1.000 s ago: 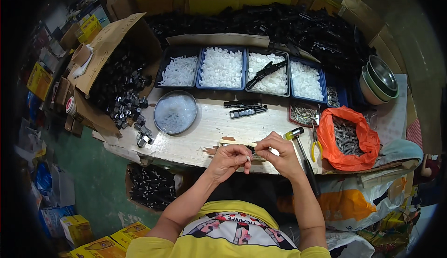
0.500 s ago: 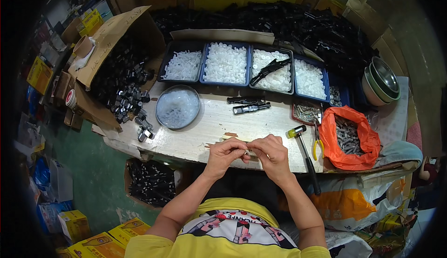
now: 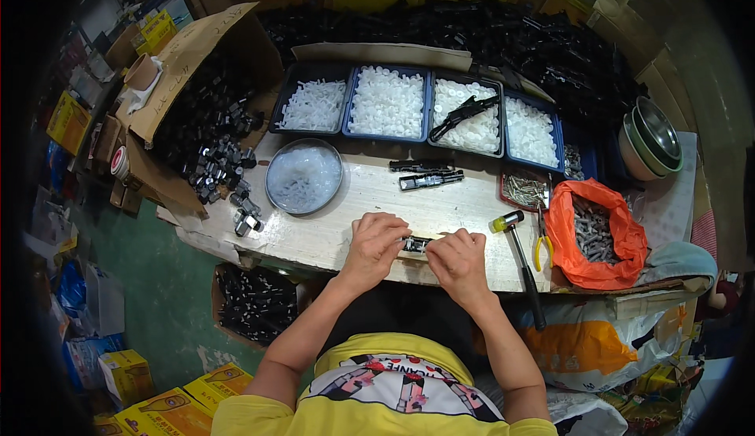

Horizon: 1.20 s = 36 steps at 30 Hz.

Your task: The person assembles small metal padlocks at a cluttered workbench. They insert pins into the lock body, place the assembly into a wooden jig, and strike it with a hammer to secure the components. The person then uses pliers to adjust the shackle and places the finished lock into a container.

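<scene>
Left: dark shiny pieces (image 3: 226, 170) spill from a cardboard box (image 3: 169, 74). Next, a round dish (image 3: 336, 180) of small pale bits on the whitish surface (image 3: 370, 188). My left hand (image 3: 371, 249): fingers bent, closed on the left end of a small black part (image 3: 414, 244), which sits between my hands near the surface's front edge. My right hand (image 3: 461, 263): fingers together, closed on its right end. Further right: mallet (image 3: 522, 271), yellow-handled pliers (image 3: 543, 249), orange bag (image 3: 557, 235) of grey pieces.

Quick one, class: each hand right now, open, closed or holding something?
Left hand: fingers curled at the left end of the black part; grip cannot be told.
Right hand: fingers curled at its right end; grip likewise unclear.
</scene>
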### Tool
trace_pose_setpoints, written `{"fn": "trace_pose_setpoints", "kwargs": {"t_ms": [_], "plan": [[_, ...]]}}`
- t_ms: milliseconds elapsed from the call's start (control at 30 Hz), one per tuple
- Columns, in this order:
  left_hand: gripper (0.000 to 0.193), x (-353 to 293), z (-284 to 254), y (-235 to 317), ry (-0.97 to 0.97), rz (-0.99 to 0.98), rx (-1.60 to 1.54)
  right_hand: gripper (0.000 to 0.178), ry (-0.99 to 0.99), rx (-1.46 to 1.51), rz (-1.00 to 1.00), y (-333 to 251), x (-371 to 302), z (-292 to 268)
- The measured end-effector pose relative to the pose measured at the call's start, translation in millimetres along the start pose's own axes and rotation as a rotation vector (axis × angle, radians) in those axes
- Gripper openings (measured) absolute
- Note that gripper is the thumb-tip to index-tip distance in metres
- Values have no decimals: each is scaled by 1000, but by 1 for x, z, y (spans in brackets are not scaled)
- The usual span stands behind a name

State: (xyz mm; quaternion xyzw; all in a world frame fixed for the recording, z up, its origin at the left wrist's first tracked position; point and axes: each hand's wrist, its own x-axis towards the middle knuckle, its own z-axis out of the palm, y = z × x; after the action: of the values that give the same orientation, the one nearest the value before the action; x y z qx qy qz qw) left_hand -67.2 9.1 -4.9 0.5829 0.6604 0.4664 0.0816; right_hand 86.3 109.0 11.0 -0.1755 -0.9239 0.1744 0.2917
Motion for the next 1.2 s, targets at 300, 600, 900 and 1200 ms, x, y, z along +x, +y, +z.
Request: {"fn": "trace_pose_setpoints", "kwargs": {"t_ms": [300, 600, 900, 1200], "plan": [[27, -1, 8, -8, -131, -41, 79, 11, -103, -47, -12, 12, 6, 12], [22, 17, 9, 0, -311, -71, 197, 14, -180, 11, 57, 10, 1, 5], [18, 67, 1, 20, -536, 201, 321, 8, -6, -11, 182, 55, -13, -37], [14, 229, 147, 41, -252, 333, 466, 3, 83, -244, 289, 99, -36, -66]]}}
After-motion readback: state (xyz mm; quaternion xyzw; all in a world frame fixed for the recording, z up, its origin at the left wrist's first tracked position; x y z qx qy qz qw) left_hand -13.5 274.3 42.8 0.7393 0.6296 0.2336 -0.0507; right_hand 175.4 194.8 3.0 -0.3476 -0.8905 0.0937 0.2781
